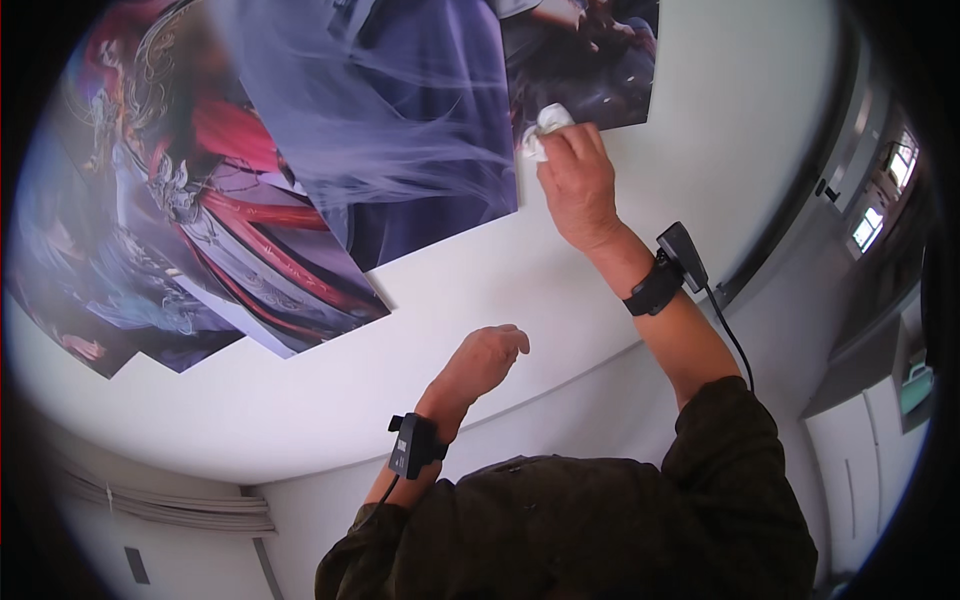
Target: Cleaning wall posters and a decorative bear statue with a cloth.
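Note:
Bunched in my right hand point(579, 184) is a white cloth or tissue point(551, 120). It rests on the lower edge of a dark poster point(600, 82), right beside the purple poster point(420, 165). My left hand point(484, 361) hovers with curled fingers by the near part of the white tabletop point(315, 405), below the posters. Nothing shows in that hand; its palm is hidden. Further left lie a poster with red and silver robes point(247, 232) and a bluish poster point(112, 277), overlapping one another.
Each wrist wears a black strap device point(654, 289) with a cable. A dark rail point(795, 202) runs along the right side. White cabinets point(851, 465) stand at the lower right, near a green object point(916, 386). Stacked pale boards or folds point(172, 510) show at the lower left.

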A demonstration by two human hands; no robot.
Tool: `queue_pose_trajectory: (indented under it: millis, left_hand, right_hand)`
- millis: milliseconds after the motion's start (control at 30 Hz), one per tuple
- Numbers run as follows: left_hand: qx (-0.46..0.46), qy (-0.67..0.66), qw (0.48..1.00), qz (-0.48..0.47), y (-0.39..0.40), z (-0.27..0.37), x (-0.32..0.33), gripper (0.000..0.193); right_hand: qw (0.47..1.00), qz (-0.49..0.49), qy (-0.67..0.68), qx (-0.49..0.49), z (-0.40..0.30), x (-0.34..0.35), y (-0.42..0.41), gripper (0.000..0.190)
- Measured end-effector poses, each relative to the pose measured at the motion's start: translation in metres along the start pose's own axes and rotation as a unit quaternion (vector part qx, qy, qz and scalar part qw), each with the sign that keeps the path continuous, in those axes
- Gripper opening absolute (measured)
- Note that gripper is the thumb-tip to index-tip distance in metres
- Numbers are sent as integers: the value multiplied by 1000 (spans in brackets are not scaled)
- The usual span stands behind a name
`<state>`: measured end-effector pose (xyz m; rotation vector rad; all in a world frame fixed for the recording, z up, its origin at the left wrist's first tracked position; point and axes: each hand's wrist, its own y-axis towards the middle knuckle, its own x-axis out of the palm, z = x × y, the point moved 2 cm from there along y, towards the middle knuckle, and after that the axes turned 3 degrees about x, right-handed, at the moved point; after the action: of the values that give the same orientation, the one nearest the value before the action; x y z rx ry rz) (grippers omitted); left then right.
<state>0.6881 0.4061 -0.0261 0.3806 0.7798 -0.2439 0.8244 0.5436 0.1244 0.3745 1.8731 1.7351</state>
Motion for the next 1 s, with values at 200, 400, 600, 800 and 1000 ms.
queue_pose_trajectory:
  millis: [200,400,600,800,1000]
  left_hand:
    - [-9,2,1000,-3,-14,-10,0,20]
    - [-8,24,1000,1,-22,-13,-5,17]
    - [5,25,999,21,-36,-29,-13,15]
    - [-26,29,999,21,-52,-42,-18,18]
    - [-36,11,999,35,-62,-49,-24,18]
  right_hand:
    - [996,-26,83,-33,-26,0,-8,21]
    - [993,-64,60,-81,-50,14,-25,18]
    - [977,-177,109,-48,-61,15,-81,21]
    - [986,-85,120,-77,-99,17,-46,27]
    - [975,-140,152,-77,-115,48,-59,18]
